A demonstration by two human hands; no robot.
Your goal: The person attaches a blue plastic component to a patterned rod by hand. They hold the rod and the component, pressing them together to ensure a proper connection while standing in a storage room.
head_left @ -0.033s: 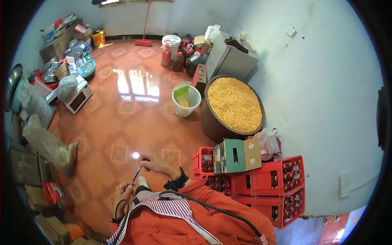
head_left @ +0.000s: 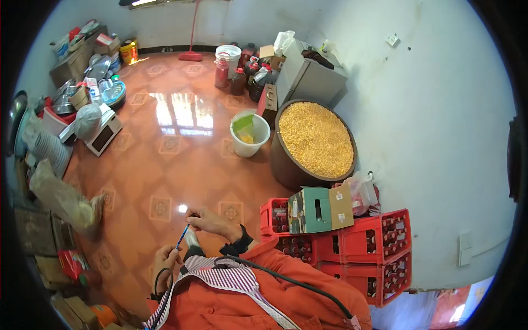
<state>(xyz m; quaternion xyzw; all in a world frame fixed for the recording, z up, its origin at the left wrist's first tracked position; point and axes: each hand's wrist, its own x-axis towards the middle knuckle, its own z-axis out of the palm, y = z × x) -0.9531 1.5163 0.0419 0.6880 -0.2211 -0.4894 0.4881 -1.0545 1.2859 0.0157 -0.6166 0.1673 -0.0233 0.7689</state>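
Note:
A slim blue pen-like stick (head_left: 182,238) with a dark pattern slants between my two hands, over the tiled floor. My left hand (head_left: 164,259) has its fingers closed round the lower end. At the upper end my right hand (head_left: 207,221) pinches the stick between thumb and fingers; its very tip is hidden there. Both hands are in front of my red jacket (head_left: 220,300) and striped apron (head_left: 234,275). A small bright white spot shows beside the right fingertips.
Red bottle crates (head_left: 360,239) stack up at the right, with an open cardboard box (head_left: 314,209) on top. Beyond stand a big tub (head_left: 286,159) of yellow kernels and a white bucket (head_left: 248,148). A plastic sack (head_left: 63,192) and a white microwave (head_left: 103,132) stand left.
The view has shifted slightly. My shoe below the hands has moved a little forward, and more of the leg shows. Both hands keep their hold on the stick.

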